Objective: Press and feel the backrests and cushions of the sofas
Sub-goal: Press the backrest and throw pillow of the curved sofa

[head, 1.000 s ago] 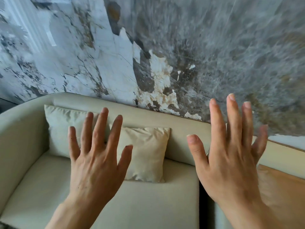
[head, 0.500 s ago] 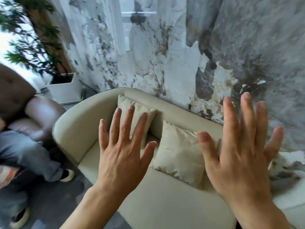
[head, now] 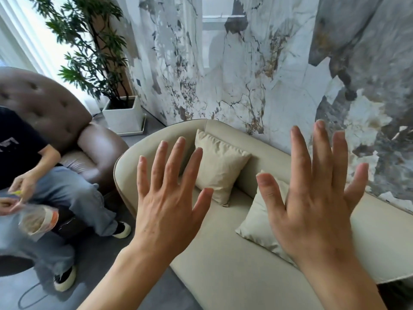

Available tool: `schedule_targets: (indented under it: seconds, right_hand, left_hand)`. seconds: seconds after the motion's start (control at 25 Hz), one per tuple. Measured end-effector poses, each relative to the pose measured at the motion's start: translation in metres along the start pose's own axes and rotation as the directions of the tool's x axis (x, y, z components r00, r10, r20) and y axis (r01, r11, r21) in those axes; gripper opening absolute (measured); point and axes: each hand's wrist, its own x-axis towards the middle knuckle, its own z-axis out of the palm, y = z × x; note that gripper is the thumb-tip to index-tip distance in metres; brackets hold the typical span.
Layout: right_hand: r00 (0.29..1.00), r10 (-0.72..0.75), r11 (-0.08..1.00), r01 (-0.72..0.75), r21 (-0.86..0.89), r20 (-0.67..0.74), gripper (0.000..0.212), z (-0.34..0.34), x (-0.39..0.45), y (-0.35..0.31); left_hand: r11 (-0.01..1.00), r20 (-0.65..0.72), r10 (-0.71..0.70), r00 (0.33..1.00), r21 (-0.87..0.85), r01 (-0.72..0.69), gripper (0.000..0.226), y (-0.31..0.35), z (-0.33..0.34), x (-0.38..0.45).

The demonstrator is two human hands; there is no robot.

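A cream sofa with a low curved backrest stands against a marble-patterned wall. Two matching cream cushions lean on the backrest: one near the left end, another partly hidden behind my right hand. My left hand is raised in the air above the sofa's left arm, fingers spread, holding nothing. My right hand is raised above the seat, fingers spread too, touching nothing.
A brown tufted armchair stands left of the sofa, with a seated person in jeans holding a clear bag. A potted plant in a white square planter stands in the corner. Grey floor lies between the seats.
The view has swung to the left, bringing the armchair, the seated person and the plant fully into sight. Both hands stay raised and spread in front of me.
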Motion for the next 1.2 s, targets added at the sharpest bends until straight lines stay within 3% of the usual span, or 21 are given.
schedule_targets:
  seconds: [0.24, 0.48, 1.2]
  right_hand:
    - [0.991, 0.130, 0.985, -0.133, -0.113, -0.035, 0.074, 0.051, 0.019, -0.090]
    - [0.985, 0.159, 0.967, -0.168, -0.192, -0.063, 0.073, 0.091, 0.044, -0.150]
    - [0.955, 0.265, 0.935, -0.289, -0.204, -0.134, 0.073, 0.176, 0.136, -0.141]
  left_hand:
    - [0.991, -0.005, 0.084, 0.996, -0.104, -0.084, 0.065, -0.111, 0.019, 0.046]
    - [0.981, 0.005, 0.109, 0.994, -0.163, -0.107, 0.066, -0.185, 0.036, 0.088]
    - [0.966, -0.015, 0.210, 0.978, -0.153, -0.210, 0.063, -0.220, 0.104, 0.208]
